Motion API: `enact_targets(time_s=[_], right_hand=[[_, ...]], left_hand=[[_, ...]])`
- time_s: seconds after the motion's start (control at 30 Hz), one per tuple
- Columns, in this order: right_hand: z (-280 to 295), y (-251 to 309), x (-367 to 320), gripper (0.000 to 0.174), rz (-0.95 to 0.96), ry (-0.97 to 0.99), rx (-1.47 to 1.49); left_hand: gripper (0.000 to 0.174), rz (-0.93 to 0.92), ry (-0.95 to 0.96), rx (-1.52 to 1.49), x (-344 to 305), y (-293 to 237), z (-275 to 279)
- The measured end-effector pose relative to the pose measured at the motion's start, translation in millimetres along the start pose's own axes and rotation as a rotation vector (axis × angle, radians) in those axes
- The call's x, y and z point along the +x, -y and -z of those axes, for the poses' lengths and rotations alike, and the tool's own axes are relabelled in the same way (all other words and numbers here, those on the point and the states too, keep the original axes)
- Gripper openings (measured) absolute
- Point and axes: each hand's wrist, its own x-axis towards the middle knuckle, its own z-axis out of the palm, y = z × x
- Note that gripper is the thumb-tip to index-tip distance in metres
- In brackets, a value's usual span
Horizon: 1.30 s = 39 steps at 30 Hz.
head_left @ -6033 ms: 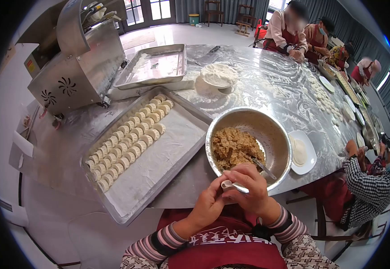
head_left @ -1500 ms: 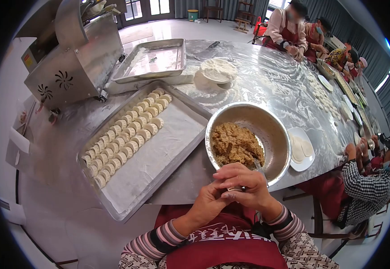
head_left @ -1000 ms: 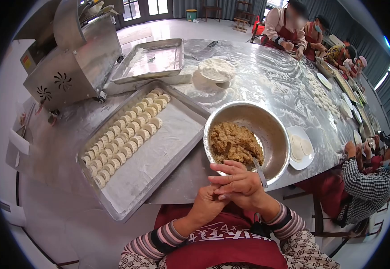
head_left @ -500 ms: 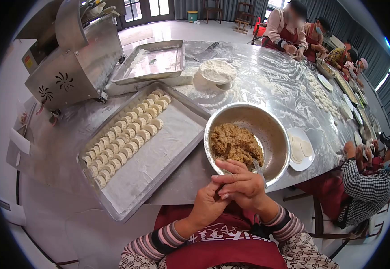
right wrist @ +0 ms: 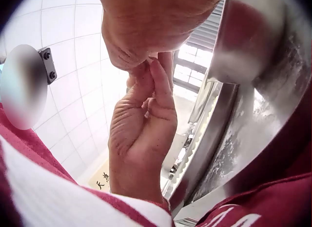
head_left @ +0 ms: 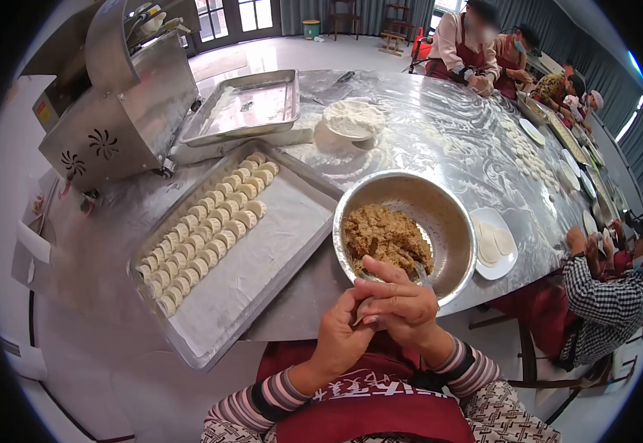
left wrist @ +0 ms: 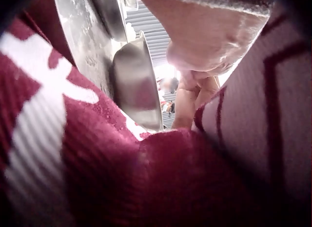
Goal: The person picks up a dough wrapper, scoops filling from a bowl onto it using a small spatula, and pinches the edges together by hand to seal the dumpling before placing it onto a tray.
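The left hand (head_left: 340,336) and right hand (head_left: 405,308) pinch dough (head_left: 363,310) at the near side of the bowl (head_left: 452,240); left of it lies a tray (head_left: 262,255), right a plate (head_left: 493,215).

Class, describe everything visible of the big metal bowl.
The bowl is round, shiny, apparently steel, with sloping sides and a rim. It stands upright on the table, right of the dumpling tray. Inside, coarse brown filling lies heaped towards the left, beside a utensil. The right hand partly hides its near rim.
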Motion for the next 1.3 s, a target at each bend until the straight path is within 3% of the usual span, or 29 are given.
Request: enact_targets(time_s=[0.07,0.17,0.23,0.27,0.4,0.47,0.53,0.6,0.73,0.97,1.03,1.1,1.17,1.3], right_hand=[[-1,0,-1,0.031,0.070,0.021,-0.064],[-4,4,3,0.030,0.024,0.034,-0.053],[-9,10,3,0.029,-0.165,-0.151,0.195],[-9,11,3,0.029,-0.165,-0.151,0.194],[-3,6,1,0.035,-0.035,-0.079,-0.028],[-3,0,-1,0.038,0.047,-0.012,-0.140],[-5,-3,-4,0.038,0.095,-0.024,-0.217],[-10,6,-1,0.033,0.022,-0.089,-0.184],[-14,15,-2,0.031,-0.091,-0.261,-0.147],[-13,8,-10,0.039,-0.004,-0.178,-0.411],[-17,15,-7,0.030,-0.087,-0.338,-0.294],[-14,15,-6,0.029,-0.071,-0.309,-0.341],[-13,13,-9,0.028,-0.061,-0.286,-0.399],[-15,-2,-17,0.026,0.005,-0.283,-0.472]], left_hand=[[0.037,-0.020,0.037,0.246,1,-5,3],[0.038,-0.107,0.050,0.182,4,1,5],[0.039,-0.097,0.044,0.206,5,-4,4],[0.040,-0.080,0.039,0.230,4,-5,4],[0.039,-0.093,0.026,0.207,4,-1,3],[0.035,0.002,0.003,-0.004,2,-6,-3],[0.034,0.004,0.010,0.086,3,-11,-1],[0.034,0.007,0.020,0.178,4,-11,0],[0.034,0.057,-0.001,0.026,3,-4,3],[0.032,0.030,0.011,0.042,4,-4,-2],[0.032,0.046,-0.010,-0.011,6,-10,-5],[0.035,0.069,-0.026,-0.071,7,-9,-6],[0.034,0.030,-0.033,0.159,6,0,-2],[0.036,0.096,-0.067,0.063,7,2,0]])
